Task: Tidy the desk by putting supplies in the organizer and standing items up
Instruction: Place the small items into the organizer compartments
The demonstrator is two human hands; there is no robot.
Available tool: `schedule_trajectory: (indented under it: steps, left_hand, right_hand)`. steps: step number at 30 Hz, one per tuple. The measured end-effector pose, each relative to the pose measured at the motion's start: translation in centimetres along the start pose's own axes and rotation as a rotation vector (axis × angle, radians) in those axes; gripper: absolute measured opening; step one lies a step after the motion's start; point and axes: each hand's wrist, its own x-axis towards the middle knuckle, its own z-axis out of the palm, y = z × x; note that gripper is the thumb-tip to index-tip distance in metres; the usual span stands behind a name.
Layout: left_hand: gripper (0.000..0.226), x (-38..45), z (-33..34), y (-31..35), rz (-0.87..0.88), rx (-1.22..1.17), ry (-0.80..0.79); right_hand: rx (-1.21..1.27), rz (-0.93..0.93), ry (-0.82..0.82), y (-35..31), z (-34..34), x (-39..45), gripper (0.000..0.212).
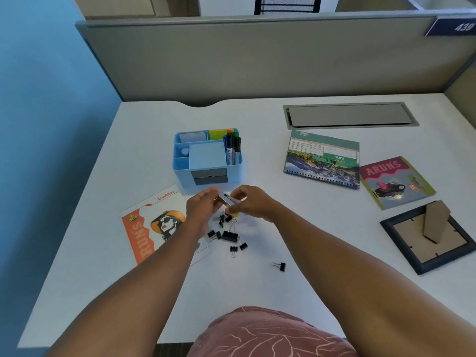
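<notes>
A blue desk organizer [180, 166] stands mid-desk, holding markers [233, 149], sticky notes and a note pad. Just in front of it my left hand [203, 206] and my right hand [251, 203] meet above the desk, both gripping a small pale object [228, 200] between the fingertips; what it is I cannot make out. Below the hands lie several black binder clips [229, 235], one large. A single clip [279, 266] sits apart to the right.
An orange flyer [146, 228] lies flat at the left. A desk calendar [322, 158], a second flyer [395, 181] and a picture frame [427, 235], face down, lie at the right. A metal cable hatch [349, 115] sits near the grey partition.
</notes>
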Motion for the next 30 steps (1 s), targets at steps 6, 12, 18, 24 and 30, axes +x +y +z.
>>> schedule_trajectory:
  steps: [6,12,18,24,30]
  left_hand:
    - [0.031,0.7,-2.0,0.6,-0.006,-0.176,0.07]
    - [0.019,0.9,-3.3,1.6,0.105,-0.251,0.054]
    - [0.036,1.1,-3.6,3.2,0.271,-0.13,0.053]
    - [0.038,1.6,-4.7,4.3,0.289,-0.205,0.09]
    - [0.032,2.6,-5.9,3.6,0.2,-0.131,0.342]
  right_hand:
    - [-0.18,-0.099,0.085,-1.5,1.4,0.8,0.041]
    - [-0.358,-0.174,0.079,-3.5,2.5,2.3,0.04]
    - [-0.329,-0.303,0.103,-6.1,3.9,3.4,0.027]
    - [-0.204,-0.295,0.107,-8.3,3.9,4.2,0.044]
    - [0.191,-0.073,0.049,-11.2,3.1,5.1,0.043]
